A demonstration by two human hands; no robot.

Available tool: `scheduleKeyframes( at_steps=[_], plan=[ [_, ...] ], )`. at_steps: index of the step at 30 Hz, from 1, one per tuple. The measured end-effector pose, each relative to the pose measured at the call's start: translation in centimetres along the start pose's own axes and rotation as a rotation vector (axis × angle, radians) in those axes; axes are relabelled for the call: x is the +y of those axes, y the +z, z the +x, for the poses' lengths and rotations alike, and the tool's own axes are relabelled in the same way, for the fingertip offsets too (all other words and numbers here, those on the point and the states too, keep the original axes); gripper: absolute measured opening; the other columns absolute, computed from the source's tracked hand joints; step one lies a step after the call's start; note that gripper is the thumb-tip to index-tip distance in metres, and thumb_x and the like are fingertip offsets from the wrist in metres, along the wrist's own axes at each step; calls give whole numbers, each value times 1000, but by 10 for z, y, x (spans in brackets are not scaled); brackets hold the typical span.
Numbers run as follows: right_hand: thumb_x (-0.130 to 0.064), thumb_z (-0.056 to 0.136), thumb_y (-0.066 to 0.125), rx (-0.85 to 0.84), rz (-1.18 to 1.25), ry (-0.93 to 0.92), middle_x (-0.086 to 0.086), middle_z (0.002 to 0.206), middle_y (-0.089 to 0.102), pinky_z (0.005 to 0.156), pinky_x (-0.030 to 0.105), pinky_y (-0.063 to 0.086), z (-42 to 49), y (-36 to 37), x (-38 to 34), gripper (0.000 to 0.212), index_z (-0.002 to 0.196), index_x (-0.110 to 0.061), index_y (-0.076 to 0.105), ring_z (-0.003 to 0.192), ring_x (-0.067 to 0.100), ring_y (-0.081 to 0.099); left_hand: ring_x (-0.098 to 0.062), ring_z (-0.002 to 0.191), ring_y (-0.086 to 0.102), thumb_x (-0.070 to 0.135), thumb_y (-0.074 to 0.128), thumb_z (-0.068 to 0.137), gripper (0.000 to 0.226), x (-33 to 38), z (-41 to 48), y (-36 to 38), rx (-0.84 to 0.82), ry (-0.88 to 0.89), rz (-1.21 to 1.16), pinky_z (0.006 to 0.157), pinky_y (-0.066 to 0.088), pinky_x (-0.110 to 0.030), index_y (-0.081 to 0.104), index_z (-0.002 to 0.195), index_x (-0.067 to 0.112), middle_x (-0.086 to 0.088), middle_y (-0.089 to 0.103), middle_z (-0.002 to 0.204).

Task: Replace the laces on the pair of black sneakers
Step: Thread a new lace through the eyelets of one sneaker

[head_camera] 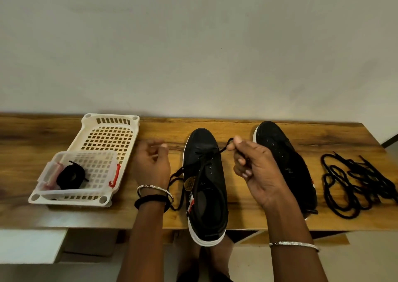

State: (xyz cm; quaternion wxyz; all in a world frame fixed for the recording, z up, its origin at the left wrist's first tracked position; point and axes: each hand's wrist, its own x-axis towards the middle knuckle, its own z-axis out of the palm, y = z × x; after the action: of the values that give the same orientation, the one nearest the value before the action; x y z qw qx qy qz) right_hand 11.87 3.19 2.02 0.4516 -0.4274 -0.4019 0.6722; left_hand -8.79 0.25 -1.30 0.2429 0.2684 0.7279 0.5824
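Observation:
Two black sneakers with white soles stand on the wooden table (237,129), toes toward the wall. The left sneaker (205,185) carries a black lace (202,163) through its front eyelets; one end trails off its left side. My right hand (252,167) pinches the lace's other end just right of the toe and holds it taut. My left hand (151,163) hovers left of this sneaker, fingers loosely curled, holding nothing. The right sneaker (284,159) has bare eyelets and sits partly behind my right hand.
A tangle of loose black laces (353,180) lies at the table's right end. At the left is a white slotted basket (112,139) holding a clear plastic box (53,174) with a coiled black lace (71,177) inside. The table's front edge is close to me.

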Motion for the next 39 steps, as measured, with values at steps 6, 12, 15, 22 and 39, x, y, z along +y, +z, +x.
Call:
scheduleKeyframes(
  at_steps=[6,12,15,22,39],
  plan=[
    [-33,90,68,-196,-247,18,4,58,48,43,16,25,-1,23,10,35,92,2,74,45,7,34,-16,109,67,15,43,104,31,27,-23,7,-810,250,-187,89,54,-25,67,121,6,-6,72,113],
    [-36,81,74,-129,-256,35,6,65,65,41,18,27,3,12,10,39,93,2,75,43,10,44,-21,93,69,24,53,98,23,9,-14,8,-789,358,-52,84,56,-39,70,101,8,-4,73,94],
    [-25,91,69,-123,-259,58,8,72,69,43,18,33,3,5,11,29,98,3,75,50,11,53,-14,86,69,18,57,99,16,3,-10,7,-616,383,24,77,56,-34,71,96,13,1,73,89],
    [-6,101,54,-67,-249,52,15,93,77,56,20,47,7,3,18,19,111,-1,70,71,14,69,-4,85,58,16,66,93,10,3,-9,9,-268,451,267,70,36,-2,75,93,17,1,67,94],
    [-7,85,76,-81,-306,-147,12,91,77,71,21,54,8,17,21,14,98,-2,77,84,14,70,-5,88,69,20,60,97,14,12,-22,20,-545,419,81,76,57,-27,74,101,17,10,73,91]
  ],
)
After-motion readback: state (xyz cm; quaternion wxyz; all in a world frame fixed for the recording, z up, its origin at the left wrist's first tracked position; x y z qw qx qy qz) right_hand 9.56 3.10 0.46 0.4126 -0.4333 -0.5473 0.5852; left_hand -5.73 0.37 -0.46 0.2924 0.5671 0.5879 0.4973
